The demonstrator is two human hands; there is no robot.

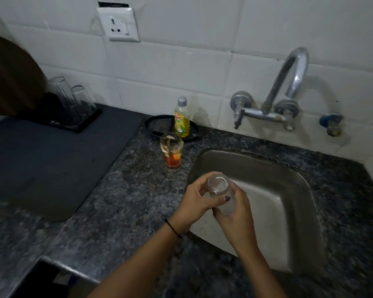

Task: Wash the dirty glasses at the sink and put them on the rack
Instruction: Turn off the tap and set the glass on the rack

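Both hands hold one clear glass (218,184) upside down over the left part of the steel sink (267,168). My left hand (195,204) grips it from the left, my right hand (235,208) wraps its lower part. A dirty glass (171,152) with orange residue stands on the granite counter left of the sink. Two clean glasses (73,100) stand upside down on the black rack (82,123) at the back left.
A yellow dish soap bottle (182,118) stands behind the dirty glass on a black ring. The wall tap (289,87) arches over the sink, no water visible. A dark mat (41,164) covers the left counter. A wall socket (120,24) sits above.
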